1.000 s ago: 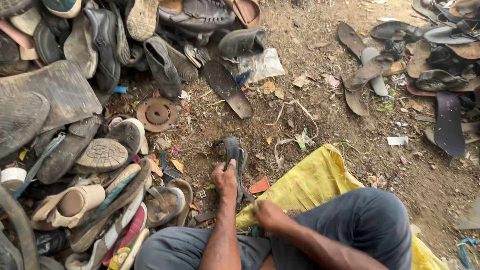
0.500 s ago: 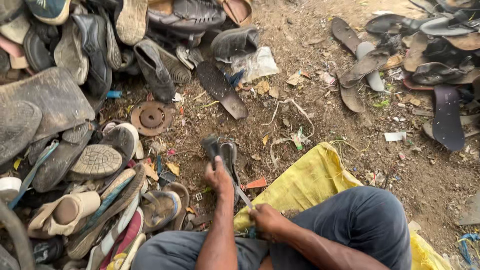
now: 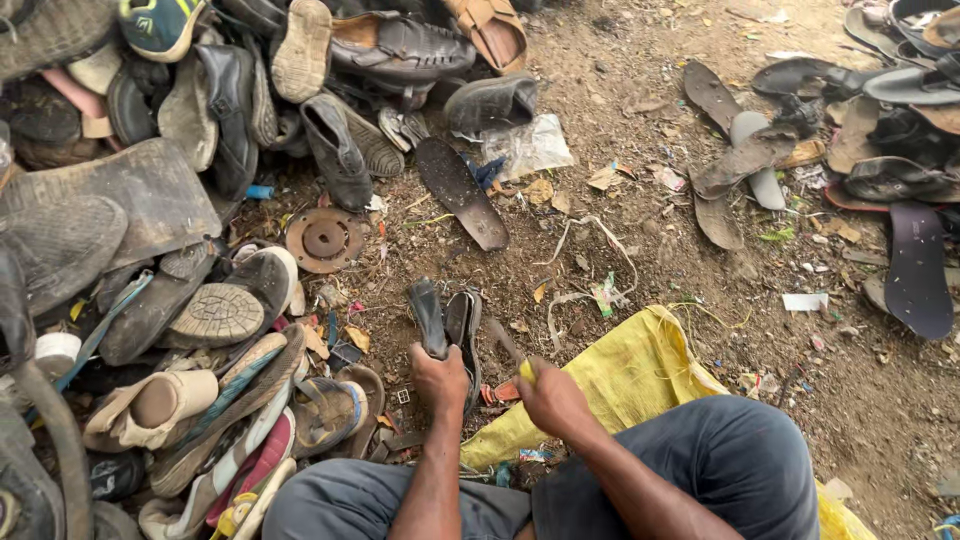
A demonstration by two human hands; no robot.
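Work item: a dark worn sandal (image 3: 447,322), held upright at lower centre of the frame, directly above the person's knees. Its sole layers stand partly spread at the top, so the separation appears to be under way but not finished; the two layers remain joined lower down, near the grip.

Left hand (image 3: 439,380): fingers closed firmly around the lower end of the sandal, steadying it.

Right hand (image 3: 549,397): fingers wrapped tight around a yellow-handled knife (image 3: 512,352), whose blade points up and left toward the sandal. Whether the blade tip touches the sole cannot be told.

Sorted material, as judged from the layout: detached flat soles (image 3: 726,178) lie scattered at upper right, and one dark insole (image 3: 462,193) lies at upper centre. A large heap of unprocessed shoes (image 3: 200,300) fills the left side, so most of the work appears to remain.

A yellow sack (image 3: 640,375) is spread on the dirt beside the right leg.

Limits of view:
- The sandal's lower end is covered by the left hand.
- The knife handle is almost entirely hidden in the fist.
- The shoe heap is cut off at the left and top edges.
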